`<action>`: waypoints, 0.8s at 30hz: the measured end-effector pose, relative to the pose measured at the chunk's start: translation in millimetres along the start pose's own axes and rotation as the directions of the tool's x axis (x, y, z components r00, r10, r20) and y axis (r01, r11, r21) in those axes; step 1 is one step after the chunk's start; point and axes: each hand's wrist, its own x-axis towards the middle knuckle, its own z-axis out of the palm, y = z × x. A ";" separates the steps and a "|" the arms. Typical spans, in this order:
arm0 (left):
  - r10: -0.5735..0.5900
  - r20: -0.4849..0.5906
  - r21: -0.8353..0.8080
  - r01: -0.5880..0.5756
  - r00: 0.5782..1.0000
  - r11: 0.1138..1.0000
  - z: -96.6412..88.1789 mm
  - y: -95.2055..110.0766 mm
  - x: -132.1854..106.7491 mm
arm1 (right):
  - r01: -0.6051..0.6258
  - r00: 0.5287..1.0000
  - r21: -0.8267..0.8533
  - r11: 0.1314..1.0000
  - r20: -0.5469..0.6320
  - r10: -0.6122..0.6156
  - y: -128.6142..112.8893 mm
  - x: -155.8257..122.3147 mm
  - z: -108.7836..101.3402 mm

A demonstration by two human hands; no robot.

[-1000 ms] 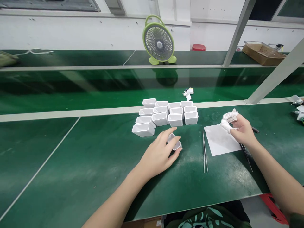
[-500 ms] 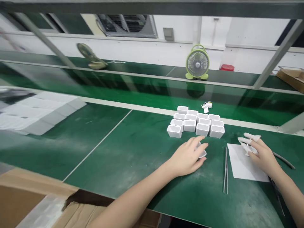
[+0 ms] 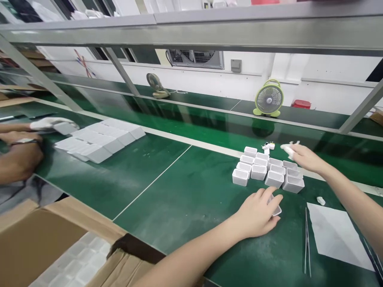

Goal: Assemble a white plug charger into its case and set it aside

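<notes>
My left hand (image 3: 259, 211) rests on the green bench with its fingers curled round a small white plastic cup (image 3: 275, 209). Just beyond it stands a cluster of several white rectangular cups (image 3: 267, 171). My right hand (image 3: 303, 156) is stretched out over the far side of that cluster, with white finger cots on its fingertips; it reaches toward a small white part (image 3: 267, 147) lying at the edge of the conveyor belt. Whether it grips anything is unclear. A loose white finger cot (image 3: 320, 200) lies near a white paper sheet (image 3: 338, 235).
Tweezers (image 3: 306, 241) lie left of the paper. A green fan (image 3: 269, 99) stands on the far bench. At left, another person's arms (image 3: 20, 149) work beside a block of white cups (image 3: 98, 137). An open cardboard box (image 3: 50, 247) with trays sits at the lower left.
My head has turned left, bringing the other person and the box into view. My right hand has left the paper and reached out past the cups. My left hand stays on the small cup.
</notes>
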 end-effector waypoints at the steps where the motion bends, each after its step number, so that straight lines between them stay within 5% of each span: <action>1: -0.033 0.003 -0.007 0.033 0.999 0.999 -1.2 0.4 -0.2 | -0.056 0.998 0.058 0.997 0.036 0.054 -8.3 19.9 6.4; 8: -0.107 0.032 -0.025 0.108 0.994 0.994 -3.1 -0.1 -1.1 | -0.283 0.956 0.254 0.925 0.151 0.252 -30.9 101.8 68.3; 13: -0.148 0.084 -0.020 0.151 0.985 0.988 2.0 -0.8 0.4 | -0.358 0.929 0.448 0.819 0.085 0.360 -31.8 116.6 52.7; 17: -0.239 0.117 -0.028 0.244 0.964 0.969 4.6 -0.2 2.7 | -0.309 0.932 0.543 0.781 0.011 0.362 -31.6 80.7 3.1; 20: -0.252 0.078 -0.026 0.255 0.964 0.967 4.8 -0.6 3.1 | -0.151 0.973 0.554 0.819 -0.063 0.222 -38.5 24.7 -35.8; 24: -0.261 0.040 -0.045 0.263 0.965 0.964 5.4 -2.9 3.4 | -0.114 0.986 0.250 0.961 -0.091 0.141 -52.9 -53.5 -71.9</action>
